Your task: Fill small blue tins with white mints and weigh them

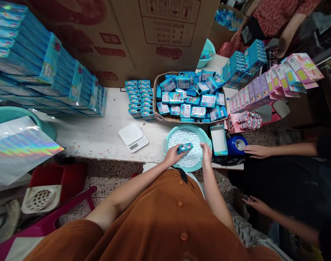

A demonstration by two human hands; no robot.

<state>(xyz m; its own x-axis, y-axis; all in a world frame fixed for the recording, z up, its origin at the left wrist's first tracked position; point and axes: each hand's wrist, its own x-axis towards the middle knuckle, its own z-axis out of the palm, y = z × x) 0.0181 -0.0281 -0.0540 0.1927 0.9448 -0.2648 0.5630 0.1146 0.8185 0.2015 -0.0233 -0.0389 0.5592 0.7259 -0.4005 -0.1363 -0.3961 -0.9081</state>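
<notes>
My left hand [173,156] grips a small blue candy box [185,148] and holds it tilted over the turquoise basin [165,145]. An opening shows on the box's upper side, toward its left end. Small white candies [191,159] fill much of the basin. At the basin's right side is my right hand [206,154], its fingers curled in toward the palm; whatever is in them, if anything, is hidden. Behind the basin stands an open carton [155,98] heaped with loose blue candy boxes [183,82].
Left of the basin sits a white digital scale [131,135]. Blue boxes [135,99] are stacked behind it, with taller stacks [70,79] at far left. An open box lid [219,139] and blue tape roll [233,145] lie right. A co-worker's hand [254,150] reaches near the tape.
</notes>
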